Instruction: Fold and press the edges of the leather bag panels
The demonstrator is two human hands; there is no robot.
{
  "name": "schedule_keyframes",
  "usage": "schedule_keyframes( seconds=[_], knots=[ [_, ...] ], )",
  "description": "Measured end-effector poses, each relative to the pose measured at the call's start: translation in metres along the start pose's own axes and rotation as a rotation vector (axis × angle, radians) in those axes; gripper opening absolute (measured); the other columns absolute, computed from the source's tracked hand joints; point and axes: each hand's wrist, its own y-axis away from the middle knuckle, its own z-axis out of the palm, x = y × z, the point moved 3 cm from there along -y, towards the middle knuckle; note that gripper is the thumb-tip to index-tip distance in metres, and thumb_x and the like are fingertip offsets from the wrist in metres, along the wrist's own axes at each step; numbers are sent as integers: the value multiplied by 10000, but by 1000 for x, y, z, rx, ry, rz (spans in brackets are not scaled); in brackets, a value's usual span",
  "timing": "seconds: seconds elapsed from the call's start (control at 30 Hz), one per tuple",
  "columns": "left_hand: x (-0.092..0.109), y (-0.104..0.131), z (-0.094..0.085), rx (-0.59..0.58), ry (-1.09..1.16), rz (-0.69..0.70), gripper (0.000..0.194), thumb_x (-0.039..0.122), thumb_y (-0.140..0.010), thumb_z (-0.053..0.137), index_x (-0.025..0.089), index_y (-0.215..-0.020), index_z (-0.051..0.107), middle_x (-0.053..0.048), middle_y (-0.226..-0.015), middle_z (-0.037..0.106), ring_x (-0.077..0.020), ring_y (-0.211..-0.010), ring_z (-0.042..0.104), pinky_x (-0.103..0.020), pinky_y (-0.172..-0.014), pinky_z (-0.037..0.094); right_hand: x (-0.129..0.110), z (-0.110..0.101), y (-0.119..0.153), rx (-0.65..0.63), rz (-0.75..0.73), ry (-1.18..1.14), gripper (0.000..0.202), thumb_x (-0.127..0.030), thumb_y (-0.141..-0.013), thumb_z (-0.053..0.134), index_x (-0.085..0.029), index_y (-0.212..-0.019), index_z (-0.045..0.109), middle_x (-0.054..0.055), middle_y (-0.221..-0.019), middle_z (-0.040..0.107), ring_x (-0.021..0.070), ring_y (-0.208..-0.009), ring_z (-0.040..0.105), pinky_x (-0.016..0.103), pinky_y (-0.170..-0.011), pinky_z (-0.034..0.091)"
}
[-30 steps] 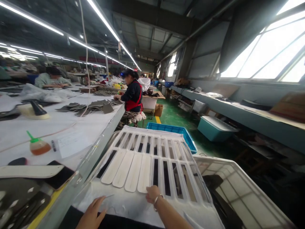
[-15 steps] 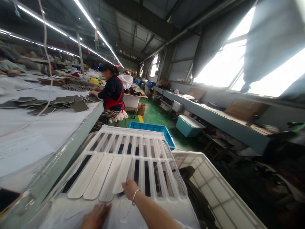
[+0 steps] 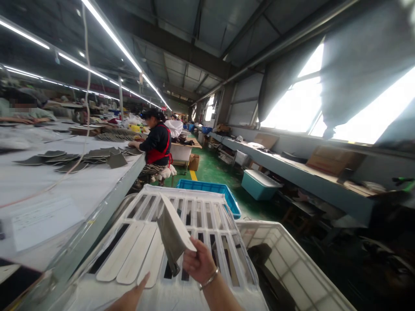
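Observation:
My right hand [image 3: 200, 261], with a bracelet on its wrist, pinches the near end of a long piece with a pale strip face and a grey flap hanging below [image 3: 173, 231]. The piece is tilted above a white slotted rack [image 3: 207, 231]. Three flat pale strips with rounded ends [image 3: 121, 252] lie side by side in slots to its left. Low in the view, my left hand [image 3: 134, 296] is partly cut off, with a finger stretched out beside the end of the nearest strip. It holds nothing that I can see.
A white crate [image 3: 301, 259] with dark pieces stands at the right, a blue bin [image 3: 233, 201] behind the rack. On the left, a table [image 3: 106, 194] bears grey pieces [image 3: 87, 155]. A co-worker in a red apron [image 3: 158, 144] sits by it. A teal box [image 3: 259, 183] is on the floor.
My right hand has lifted the fourth strip out of its slot, tilting it so the grey flap shows. My left hand's finger now stretches beside the third strip. The view has tipped up slightly.

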Motion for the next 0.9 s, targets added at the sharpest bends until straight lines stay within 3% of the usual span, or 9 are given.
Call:
schedule_keyframes(
  seconds=[0.17, 0.27, 0.37, 0.47, 0.57, 0.67, 0.77, 0.83, 0.9],
  knots=[
    [32, 38, -130, 528, 250, 86, 798, 486, -779, 523, 169, -1419, 166, -155, -1441, 316, -293, -1291, 343, -450, -1038, 329, -19, 45, 49, -233, 122, -155, 419, -364, -748, 625, -154, -512, 351, -118, -403, 272, -15, -270, 120, 132, -277, 147],
    [83, 87, -180, 701, 197, 292, 898, 467, -718, 627, 228, -1420, 120, -148, -1455, 277, -324, -1317, 279, -511, -1058, 269, -3, 85, 81, -263, 185, -75, 366, -366, -736, 628, -149, -547, 402, -123, -393, 267, -7, -260, 117, 134, -266, 138],
    [143, 132, -182, 563, 214, 500, 1039, 404, -591, 746, 230, -1410, 131, -147, -1423, 323, -325, -1282, 337, -456, -1043, 325, 21, 134, 106, -172, 191, 116, 303, -410, -773, 582, -147, -657, 485, -89, -464, 389, 19, -297, 243, 156, -306, 226],
    [178, 162, -163, 399, 336, 450, 759, 309, -654, 685, 201, -1312, 323, -91, -1164, 581, -248, -1024, 571, -350, -885, 471, 37, 168, 123, -40, 226, 504, 476, -549, -850, 406, -142, -625, 505, -60, -429, 391, 39, -303, 254, 175, -314, 162],
    [178, 176, -154, 324, 407, 298, 425, 274, -759, 549, 161, -1161, 471, -37, -865, 673, -202, -774, 629, -315, -741, 505, 32, 180, 140, 34, 283, 940, 676, -652, -860, 188, -144, -546, 506, -53, -378, 335, 42, -292, 207, 197, -334, 145],
    [166, 185, -160, 310, 527, 261, 400, 268, -778, 501, 159, -1164, 496, -54, -982, 674, -230, -904, 621, -336, -832, 481, 5, 183, 164, 90, -50, 1468, 681, -677, -840, 213, -147, -571, 545, -22, -455, 420, 69, -391, 348, 222, -433, 290],
    [159, 199, -169, 274, 633, 279, 457, 281, -765, 525, 191, -1211, 492, -42, -1117, 638, -257, -1058, 564, -352, -928, 436, -17, 181, 191, 131, -550, 1885, 566, -660, -720, 527, -156, -968, 591, 54, -860, 605, 179, -785, 545, 305, -710, 414],
    [160, 212, -173, 207, 638, 261, 429, 282, -761, 537, 202, -1182, 527, -28, -1088, 651, -259, -1032, 575, -353, -921, 442, -14, 171, 198, 26, -603, 2034, 869, -656, -608, 644, -164, -1281, 402, 128, -1235, 488, 274, -1117, 445, 405, -915, 355],
    [165, 224, -178, 161, 598, 267, 408, 283, -765, 537, 201, -1165, 545, -23, -1078, 652, -247, -989, 590, -333, -903, 450, -1, 157, 196, -96, -549, 2104, 1057, -644, -577, 676, -159, -1397, 217, 160, -1402, 304, 312, -1275, 270, 460, -1020, 246]
  ],
)
